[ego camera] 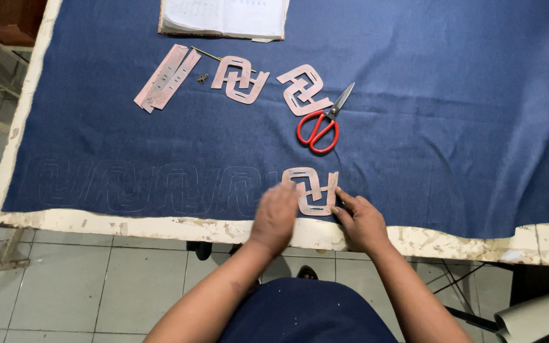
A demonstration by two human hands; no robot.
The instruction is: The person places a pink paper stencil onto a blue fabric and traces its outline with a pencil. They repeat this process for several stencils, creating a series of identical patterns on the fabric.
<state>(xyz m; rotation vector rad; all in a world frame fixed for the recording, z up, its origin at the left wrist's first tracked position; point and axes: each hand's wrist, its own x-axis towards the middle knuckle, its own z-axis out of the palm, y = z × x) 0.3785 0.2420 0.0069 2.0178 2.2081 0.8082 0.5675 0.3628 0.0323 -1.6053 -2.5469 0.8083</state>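
Along the near edge of the blue cloth point(414, 127), starting at the left, a row of faint traced outlines point(141, 187) runs towards the middle, each the same looping shape, set side by side so that little cloth is lost between them. Further back lie two pinkish card strips point(166, 76) with slots, put aside out of the way, and next to them two spare card templates point(241, 79) and point(303, 89), resting flat where they can be reached. The red-handled scissors point(319, 127) sit just beside the second one, blades shut and pointing away. A ruled notebook point(223, 16) lies open at the far edge.

The row of outlines ends at the pink template point(312, 190), which lies flat on the cloth near the front of the worn white surface point(160, 222). The left hand point(276, 213) is spread, palm down, over the template's left side, apparently to keep it from sliding; it is blurred. The right hand point(360, 219) rests at the template's right lower corner, fingers drawn together as if pinching a small marking tool, though I cannot tell what it holds.
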